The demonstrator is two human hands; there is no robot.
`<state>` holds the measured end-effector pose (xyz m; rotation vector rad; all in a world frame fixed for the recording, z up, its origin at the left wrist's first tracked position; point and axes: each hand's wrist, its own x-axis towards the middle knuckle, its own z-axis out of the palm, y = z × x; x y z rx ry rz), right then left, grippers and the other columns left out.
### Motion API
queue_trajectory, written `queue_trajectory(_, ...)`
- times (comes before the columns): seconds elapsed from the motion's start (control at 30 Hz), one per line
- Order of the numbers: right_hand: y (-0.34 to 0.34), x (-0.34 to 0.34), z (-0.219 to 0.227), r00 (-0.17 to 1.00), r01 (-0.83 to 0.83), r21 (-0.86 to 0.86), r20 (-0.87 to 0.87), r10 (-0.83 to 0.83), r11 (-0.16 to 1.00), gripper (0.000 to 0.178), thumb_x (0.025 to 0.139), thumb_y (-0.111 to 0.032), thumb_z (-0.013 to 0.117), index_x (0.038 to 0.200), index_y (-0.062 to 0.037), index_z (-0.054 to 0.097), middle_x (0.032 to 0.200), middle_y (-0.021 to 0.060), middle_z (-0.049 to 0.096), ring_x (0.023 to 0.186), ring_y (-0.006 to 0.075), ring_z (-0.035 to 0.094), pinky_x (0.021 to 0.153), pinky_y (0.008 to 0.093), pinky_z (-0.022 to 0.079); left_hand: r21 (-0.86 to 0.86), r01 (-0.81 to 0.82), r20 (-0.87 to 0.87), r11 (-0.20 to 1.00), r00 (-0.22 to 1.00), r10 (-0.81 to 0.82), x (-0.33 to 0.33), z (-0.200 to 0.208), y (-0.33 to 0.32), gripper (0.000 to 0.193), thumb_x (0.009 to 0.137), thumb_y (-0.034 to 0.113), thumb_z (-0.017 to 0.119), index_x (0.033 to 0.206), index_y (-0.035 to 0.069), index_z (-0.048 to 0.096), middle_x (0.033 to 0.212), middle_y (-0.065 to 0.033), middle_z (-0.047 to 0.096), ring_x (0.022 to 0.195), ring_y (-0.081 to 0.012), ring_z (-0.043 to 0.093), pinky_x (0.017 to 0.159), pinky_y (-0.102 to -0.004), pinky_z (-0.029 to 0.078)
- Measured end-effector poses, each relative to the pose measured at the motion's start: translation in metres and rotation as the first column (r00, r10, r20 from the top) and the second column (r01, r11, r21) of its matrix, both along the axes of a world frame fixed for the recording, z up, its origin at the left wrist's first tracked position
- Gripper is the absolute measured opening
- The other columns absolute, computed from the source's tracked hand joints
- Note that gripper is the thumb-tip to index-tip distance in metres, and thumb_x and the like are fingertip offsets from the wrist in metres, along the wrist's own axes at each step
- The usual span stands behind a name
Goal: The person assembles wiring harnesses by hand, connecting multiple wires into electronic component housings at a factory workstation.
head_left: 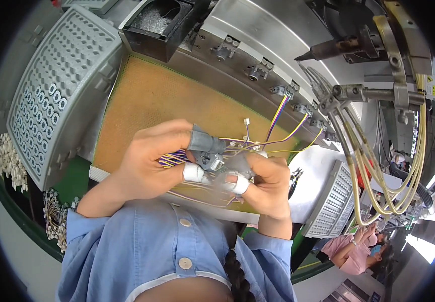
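Above the orange mat, my left hand [149,158] pinches a small dark metal part [207,160] with a white connector on its face. A bundle of purple, yellow and white wires [173,159] lies in the palm of the same hand. My right hand [269,189] comes close from the other side, thumb and forefinger closed together against that part; blur hides what is between them. Grey covers and white tape wrap fingertips on both hands. Loose wires with small white connectors, one white plug [246,121] among them, lie just beyond my fingers.
A metal fixture at the back holds several small wired parts [300,108]. A soldering iron [333,49] and bent tubes [396,201] hang at right. Grey trays [51,60] [328,204] flank the mat [147,90]. Pliers [294,181] lie right; a black box [157,38] stands behind.
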<state>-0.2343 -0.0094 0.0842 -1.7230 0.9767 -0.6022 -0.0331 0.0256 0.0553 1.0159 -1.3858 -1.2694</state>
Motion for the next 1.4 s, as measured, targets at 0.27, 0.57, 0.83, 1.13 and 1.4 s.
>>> queue_trajectory(0.27,-0.005,-0.007,0.015,0.995,-0.069,0.269,-0.046,0.084,0.961,0.022,0.076,-0.019,0.071,0.071,-0.0004,0.061,0.054,0.0039,0.054,0.046,0.0047,0.042,0.040,0.0222,0.036,-0.507,-0.057,0.265,0.860,0.939,0.218,-0.008,0.000,-0.002,0.030,0.054,-0.007,0.059,0.083,0.001,0.065,0.074,-0.0091,0.055,0.060,-0.0224,0.056,0.051,-0.0297,0.045)
queue_trajectory(0.57,-0.019,-0.015,-0.002,0.990,-0.067,0.513,0.144,-0.010,0.856,0.025,0.071,-0.009,0.070,0.088,0.0073,0.061,0.068,0.0103,0.063,0.048,0.0118,0.058,0.037,0.0222,0.044,-0.475,0.232,0.383,0.849,0.923,-0.038,-0.003,0.019,-0.039,0.025,0.055,0.000,0.062,0.080,0.002,0.061,0.073,-0.0083,0.053,0.061,-0.0236,0.053,0.051,-0.0320,0.042)
queue_trajectory(0.83,0.005,-0.056,-0.002,0.871,0.323,0.176,0.330,-0.365,0.930,0.046,0.077,-0.034,0.062,0.091,0.0096,0.055,0.064,0.0121,0.057,0.037,0.0119,0.050,0.031,0.0240,0.045,-0.277,0.158,0.571,0.948,0.820,0.030,-0.007,-0.027,-0.037,0.025,0.066,0.012,0.065,0.090,0.005,0.057,0.085,-0.0087,0.051,0.084,-0.0213,0.052,0.061,-0.0340,0.046)
queue_trajectory(1.13,-0.002,-0.112,-0.044,0.263,0.489,0.540,0.657,-0.707,0.685,0.046,0.088,-0.034,0.046,0.111,0.0063,0.046,0.077,0.0197,0.057,0.036,0.0170,0.048,0.033,0.0281,0.050,-0.416,0.403,0.904,0.815,0.281,0.322,-0.008,-0.066,-0.046,0.017,0.066,0.012,0.055,0.082,0.004,0.055,0.087,-0.0065,0.052,0.085,-0.0207,0.053,0.064,-0.0310,0.046)
queue_trajectory(1.4,-0.029,-0.101,-0.055,0.439,0.502,0.396,0.648,-0.622,0.769,0.041,0.088,-0.037,0.050,0.110,-0.0020,0.050,0.085,0.0113,0.059,0.053,0.0107,0.052,0.042,0.0202,0.046,-0.284,0.479,0.894,0.830,0.445,0.049,0.021,-0.060,-0.022,0.025,0.069,0.008,0.055,0.094,0.007,0.055,0.095,-0.0074,0.057,0.094,-0.0252,0.052,0.083,-0.0369,0.040)
